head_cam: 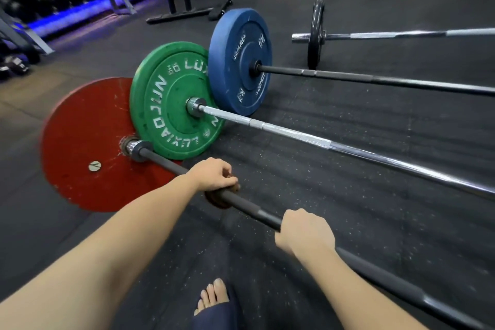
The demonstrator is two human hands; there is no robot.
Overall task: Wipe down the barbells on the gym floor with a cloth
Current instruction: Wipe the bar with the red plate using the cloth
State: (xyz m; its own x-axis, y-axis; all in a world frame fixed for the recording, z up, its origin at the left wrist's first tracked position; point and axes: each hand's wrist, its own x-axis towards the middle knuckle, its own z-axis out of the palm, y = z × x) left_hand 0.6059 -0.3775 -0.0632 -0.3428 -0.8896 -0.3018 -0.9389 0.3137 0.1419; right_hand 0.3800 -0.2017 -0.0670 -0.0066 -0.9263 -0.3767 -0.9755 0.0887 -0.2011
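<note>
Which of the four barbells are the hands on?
The nearest barbell, with the red plate: the left hand grips it through a brown cloth, the right hand bare. Others lie untouched.

**Both hands on the red-plate bar**

My left hand (214,174) grips a brown cloth (221,199) wrapped round the black bar (254,207) that carries the red plate (85,142), close to that plate. My right hand (305,233) curls round the bare shaft, farther from the red plate. Just beyond the red plate, a green plate (171,99) on a chrome bar (321,142) overlaps its edge in view. Beyond that stands a blue plate (241,61) on a dark bar (375,79). Farthest from the red plate is a small black plate (316,35). My bare foot (211,295) rests on the rubber floor (375,222), nearer me than the red plate.
</note>
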